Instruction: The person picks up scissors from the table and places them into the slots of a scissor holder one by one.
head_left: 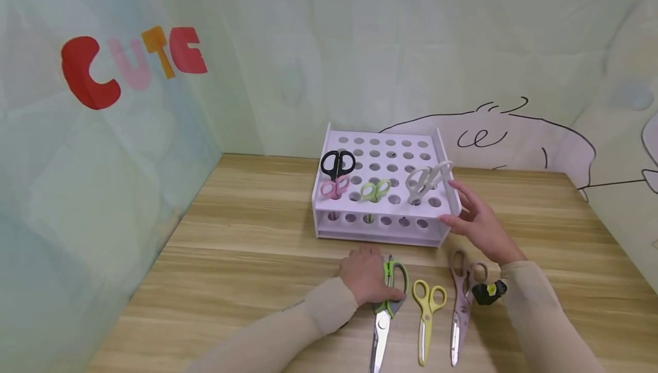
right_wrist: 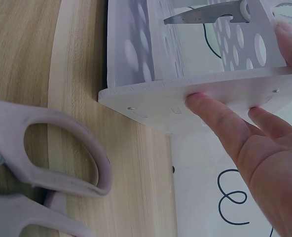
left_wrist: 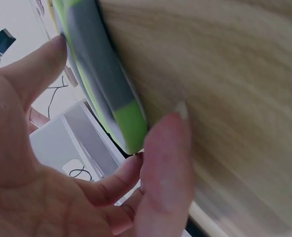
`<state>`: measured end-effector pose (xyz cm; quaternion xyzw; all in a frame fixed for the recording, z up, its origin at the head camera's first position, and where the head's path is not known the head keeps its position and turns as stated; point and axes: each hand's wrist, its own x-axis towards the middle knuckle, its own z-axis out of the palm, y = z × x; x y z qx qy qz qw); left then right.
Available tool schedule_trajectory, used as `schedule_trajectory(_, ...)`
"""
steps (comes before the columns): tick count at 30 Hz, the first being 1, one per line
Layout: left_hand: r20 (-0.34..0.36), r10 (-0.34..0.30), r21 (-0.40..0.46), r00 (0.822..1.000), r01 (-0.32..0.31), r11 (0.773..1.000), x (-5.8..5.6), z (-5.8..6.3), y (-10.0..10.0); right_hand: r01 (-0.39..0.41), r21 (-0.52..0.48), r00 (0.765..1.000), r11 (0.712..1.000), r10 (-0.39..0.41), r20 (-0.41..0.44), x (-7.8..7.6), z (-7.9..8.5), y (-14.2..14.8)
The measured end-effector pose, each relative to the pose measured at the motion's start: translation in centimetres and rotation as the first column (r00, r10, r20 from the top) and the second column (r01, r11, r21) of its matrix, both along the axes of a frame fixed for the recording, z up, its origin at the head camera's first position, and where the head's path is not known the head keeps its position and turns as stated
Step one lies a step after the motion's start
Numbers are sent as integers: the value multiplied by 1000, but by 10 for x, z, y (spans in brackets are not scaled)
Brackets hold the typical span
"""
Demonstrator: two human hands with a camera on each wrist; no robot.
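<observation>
My left hand (head_left: 366,275) grips the green-and-grey scissors (head_left: 381,327) by the handles, which show between thumb and fingers in the left wrist view. The silver blades point toward me on the table. My right hand (head_left: 480,227) touches the right side panel (right_wrist: 151,101) of a white holed rack (head_left: 377,208), fingers fairly straight and one fingertip at the panel's top edge. Black scissors (head_left: 337,163), pink scissors (head_left: 334,188), light green scissors (head_left: 376,190) and white scissors (head_left: 420,183) stand in the rack's holes, handles up.
Yellow scissors (head_left: 425,321) and mauve scissors (head_left: 461,304) lie on the wooden table (head_left: 231,236), to the right of the green-and-grey pair. A dark device (head_left: 489,292) sits at my right wrist. Printed curtains (head_left: 288,64) hang behind and beside the table.
</observation>
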<state>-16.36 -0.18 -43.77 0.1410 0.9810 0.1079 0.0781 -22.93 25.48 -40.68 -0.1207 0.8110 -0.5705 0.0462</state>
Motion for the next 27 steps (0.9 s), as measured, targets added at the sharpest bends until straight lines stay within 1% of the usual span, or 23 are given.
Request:
schedule_trajectory(3,10,4,8,1000,-4,1000,2,1,1,-7,-6,1000,1000,7,-2,1,1,0)
schedule_trajectory(6,17,1,-11,1000,-1,1000,5,2,1,-9,3,1000,1000,9,3,2,2,-1)
schedule_trajectory(11,1,-11,-25,1000,11,1000,9,2,3,1,28,1000,1000,-1,13,1,1,1)
schedule_trajectory(13,-4,-5,-11,1000,5,1000,9,2,4,1,30,1000,1000,-1,6,0,1,1)
schedule_trajectory(17,12,12,37,1000,-13,999,9,2,5,-6,19,1000,1000,6,0,-2,1,1)
schedule_trajectory(21,27,28,94,999,-31,995,9,1,6,-12,6,1000,1000,12,14,-1,0,1)
schedule_trajectory(24,27,31,151,999,-34,988,10,1,5,-9,9,1000,1000,9,19,0,-1,1)
schedule_trajectory(27,41,27,218,999,-35,975,12,3,4,-5,13,1000,1000,5,22,1,1,1)
